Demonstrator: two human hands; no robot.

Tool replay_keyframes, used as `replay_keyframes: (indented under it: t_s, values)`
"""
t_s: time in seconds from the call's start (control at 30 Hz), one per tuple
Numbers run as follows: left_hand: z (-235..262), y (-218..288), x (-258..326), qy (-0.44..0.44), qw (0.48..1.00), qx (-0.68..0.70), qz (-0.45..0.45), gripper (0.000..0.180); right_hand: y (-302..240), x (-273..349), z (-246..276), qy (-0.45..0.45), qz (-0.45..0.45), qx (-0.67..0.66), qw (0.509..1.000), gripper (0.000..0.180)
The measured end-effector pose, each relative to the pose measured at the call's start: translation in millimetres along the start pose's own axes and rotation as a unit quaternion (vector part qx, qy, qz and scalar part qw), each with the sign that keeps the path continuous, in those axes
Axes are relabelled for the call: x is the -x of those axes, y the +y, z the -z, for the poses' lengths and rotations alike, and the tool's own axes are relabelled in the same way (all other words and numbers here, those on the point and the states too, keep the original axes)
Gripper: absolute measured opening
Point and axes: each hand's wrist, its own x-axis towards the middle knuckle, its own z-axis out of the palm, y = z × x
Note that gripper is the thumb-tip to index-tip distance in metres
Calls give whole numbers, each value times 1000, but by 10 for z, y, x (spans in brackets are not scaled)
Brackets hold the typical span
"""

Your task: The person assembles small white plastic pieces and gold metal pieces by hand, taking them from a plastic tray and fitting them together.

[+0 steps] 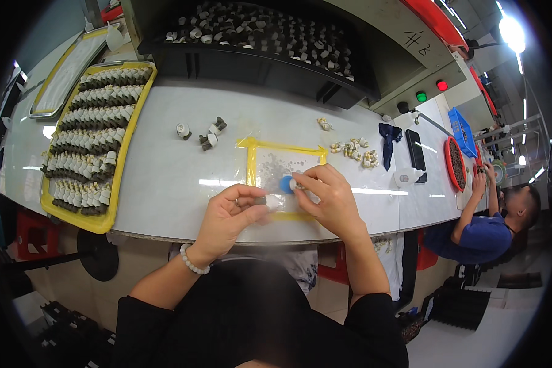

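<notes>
Leftmost, notice a pale-lined tray (70, 73) toward the far side of the tabletop (172, 178), and, nearer, a yellow tray (73, 219) set with six rows of small white-and-grey parts (89, 140). Next, find three loose parts (208, 142) of similar look, two close together and one a little apart. Farther back, see a long black bin (245, 69) heaped with many more white-and-dark parts. Below it, closer in, find the left hand (226, 218), with a pale bead bracelet (194, 260) round the wrist, pinching a small grey-and-white piece (262, 200) between thumb and fingers, somewhat blurred, over the near side of a yellow-taped rectangle (251, 165) mottled with dark round spots. Just right of that, see a blue disc (286, 184) at the fingertips of the right hand (331, 199), likewise pinching a small whitish piece (294, 183); cannot tell whether also gripping the disc. Beyond, note a cluster of cream-and-yellow pieces (354, 149), a dark blue cloth (389, 144), a white bottle (406, 178) and a flat black rectangular object (416, 156). Above these, spot a green button (421, 96) and a red button (441, 85). Farthest right, see a red basket (449, 161), a blue crate (463, 132) and a co-worker in a blue shirt (481, 238), with raised hands.
</notes>
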Motion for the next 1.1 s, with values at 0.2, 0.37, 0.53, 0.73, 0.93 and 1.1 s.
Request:
replay_keyframes:
  t_s: [0.2, 0.37, 0.53, 0.73, 0.93, 1.1]
  values:
    - [0, -13, 4, 5, 1000, 12, -14, 23, 4, -52, -20, -38, 22, 41, 998, 24]
    - [8, -23, 4, 11, 999, 22, -23, 21, 6, -43, -17, -37, 3, -4, 999, 25]
    - [-10, 3, -6, 17, 1000, 19, -15, 20, -115, 56, -27, -6, -122, -179, 976, 29]
    - [4, 20, 5, 12, 1000, 22, -2, 20, -218, 123, -27, -9, -129, -280, 951, 31]
    - [8, -2, 20, 14, 1000, 12, -9, 19, -308, 82, -28, -28, -86, -241, 966, 29]
    - [-3, -45, 35, 5, 1000, -16, -18, 20, -339, 79, -7, -63, -92, -219, 969, 27]
